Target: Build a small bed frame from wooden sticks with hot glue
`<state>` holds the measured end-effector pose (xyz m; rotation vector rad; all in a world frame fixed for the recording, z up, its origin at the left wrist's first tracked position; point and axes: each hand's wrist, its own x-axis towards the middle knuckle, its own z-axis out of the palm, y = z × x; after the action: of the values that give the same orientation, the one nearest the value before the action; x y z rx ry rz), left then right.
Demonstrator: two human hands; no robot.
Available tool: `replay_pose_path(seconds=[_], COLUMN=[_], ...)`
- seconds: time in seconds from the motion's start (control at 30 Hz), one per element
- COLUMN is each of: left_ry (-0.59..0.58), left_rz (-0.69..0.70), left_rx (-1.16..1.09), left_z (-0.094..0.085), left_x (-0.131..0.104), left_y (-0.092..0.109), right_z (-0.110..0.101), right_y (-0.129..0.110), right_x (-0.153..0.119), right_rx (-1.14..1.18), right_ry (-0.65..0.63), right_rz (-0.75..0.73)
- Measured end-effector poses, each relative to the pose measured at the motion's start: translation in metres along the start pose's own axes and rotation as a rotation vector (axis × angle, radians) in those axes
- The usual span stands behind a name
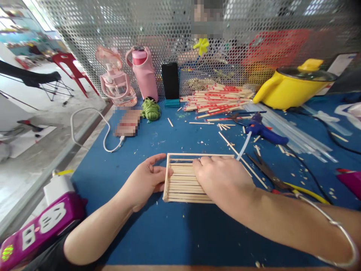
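A rectangular frame of thin wooden sticks [186, 177], crossed by several parallel slats, lies on the blue tabletop. At its left end, my left hand [148, 178] steadies the edge, with a fingertip over the side piece and the index finger stretched toward the far corner. My right hand [225, 178] covers the right part of the slats, its fingers bent down and close together. Whatever may be between those fingertips is hidden beneath the hand. Just right of it are a blue glue gun [266, 131] with a clear glue stick and a pair of pliers [270, 177].
Paper-wrapped chopsticks [217, 99] are heaped at the back, near a yellow pot [296, 88] and clear glue sticks [299, 131]. Two pink bottles [145, 77], a phone [170, 81] and green yarn [151, 110] stand back left. A purple power strip [42, 226] sits front left.
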<state>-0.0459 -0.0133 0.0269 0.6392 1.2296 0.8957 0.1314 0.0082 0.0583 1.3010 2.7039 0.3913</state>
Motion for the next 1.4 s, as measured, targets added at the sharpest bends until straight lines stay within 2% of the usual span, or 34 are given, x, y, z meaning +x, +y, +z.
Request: replay_pose_path(seconds=[0.17,0.47,0.7,0.97,1.13,1.27,1.4], left_ry=[0.014,0.022,0.049,0.072,0.138,0.147,0.144], left_rz=[-0.011,-0.003,0.007,0.007,0.036,0.038,-0.003], left_rx=[0.002,0.003,0.007,0.003,-0.036,-0.057,-0.093], left_z=[0.000,0.002,0.001,0.001,0.004,0.005,0.003], left_x=[0.000,-0.001,-0.001,0.002,0.004,0.007,0.009], left_y=[0.001,0.000,-0.002,0.000,0.006,0.010,0.012], right_z=[0.002,0.003,0.005,0.002,0.003,0.003,0.005], right_y=[0.003,0.010,0.008,0.010,0.011,0.013,0.015], right_x=[-0.002,-0.005,-0.005,-0.005,-0.004,-0.003,-0.004], right_rx=[0.031,0.072,0.039,0.024,0.013,0.056,0.110], right_ry=[0.044,-0.016,0.085,-0.015,-0.017,0.008,-0.035], right_rz=[-0.023,-0.055,-0.059,-0.101,-0.102,-0.128,-0.143])
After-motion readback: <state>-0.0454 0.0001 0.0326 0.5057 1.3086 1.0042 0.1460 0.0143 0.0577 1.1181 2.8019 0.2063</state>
